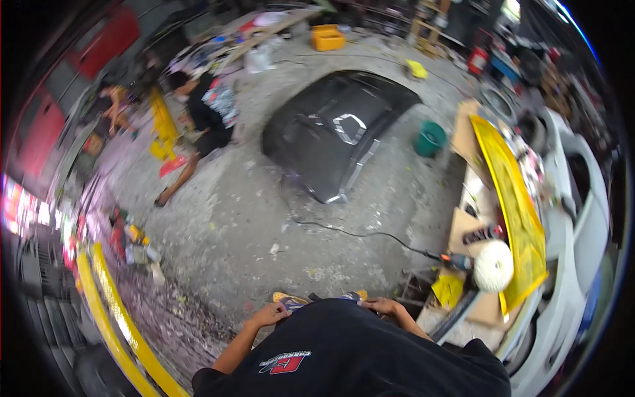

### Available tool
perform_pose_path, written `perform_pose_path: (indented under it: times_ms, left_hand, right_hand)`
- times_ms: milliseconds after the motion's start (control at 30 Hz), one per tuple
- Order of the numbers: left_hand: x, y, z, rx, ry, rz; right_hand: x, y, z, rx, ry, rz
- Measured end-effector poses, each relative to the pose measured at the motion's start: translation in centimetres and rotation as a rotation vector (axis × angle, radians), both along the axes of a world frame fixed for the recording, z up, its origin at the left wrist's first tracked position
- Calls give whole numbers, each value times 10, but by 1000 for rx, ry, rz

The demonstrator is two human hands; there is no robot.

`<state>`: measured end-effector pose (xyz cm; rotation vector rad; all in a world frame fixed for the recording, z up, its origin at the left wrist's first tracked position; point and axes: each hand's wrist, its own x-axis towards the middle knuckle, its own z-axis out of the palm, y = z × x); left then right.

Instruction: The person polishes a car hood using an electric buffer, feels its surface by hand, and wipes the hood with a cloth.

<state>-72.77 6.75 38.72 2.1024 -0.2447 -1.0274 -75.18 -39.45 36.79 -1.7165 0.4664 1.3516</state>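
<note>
My left hand (270, 314) is at the left edge of my black shirt (350, 351), its fingers curled in against the cloth at waist height. On the other side my right hand (382, 306) also has its fingers closed at the shirt's hem; the fingertips are partly hidden. A dark car hood (334, 129) with pale tape strips lies on the floor ahead. To my right, a corded polisher (458, 261) with a round white fluffy pad (493, 266) rests on a cluttered bench, beside a dark bottle (483, 234).
A power cord (357, 233) crosses the floor. A green bucket (430, 139) stands right of the hood. A long yellow panel (509, 205) and a grey bumper (562, 264) are at right. One person (210, 109) sits at left; another (118, 106) is farther back. Yellow strips (112, 317) lie front left.
</note>
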Motion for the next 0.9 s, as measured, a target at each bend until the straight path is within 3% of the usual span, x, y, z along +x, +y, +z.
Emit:
perform_pose_path:
  times_ms: [100,133,233,333,433,533,600,700,733,800,833,900]
  left_hand:
    - [-25,73,-1,-167,-54,280]
    - [-34,99,-1,-213,-10,434]
    - [-41,166,12,-154,44,710]
    - [-41,237,1,-108,-356,804]
    - [-13,289,54,-232,-289,1093]
    - [26,359,95,-202,-478,1216]
    - [57,410,170,-110,-648,1282]
    - [87,479,308,230,-1024,1236]
    - [91,496,341,200,-1150,1289]
    - [104,519,426,441,-1494,1127]
    - [114,529,458,366,-1624,1117]
    - [131,551,513,511,-1770,914]
  right_hand:
    - [67,69,37,31,-40,342]
    - [85,100,69,24,-55,330]
    - [140,179,64,19,-127,539]
    - [191,253,27,179,-337,620]
    - [239,326,32,197,-337,638]
    - [295,384,21,229,-410,684]
    - [337,421,12,172,-376,696]
    - [408,488,-7,98,-357,791]
    - [432,513,-15,70,-361,847]
    - [493,575,-33,41,-437,969]
    - [523,617,-47,89,-529,1028]
    - [570,689,-37,219,-708,1113]
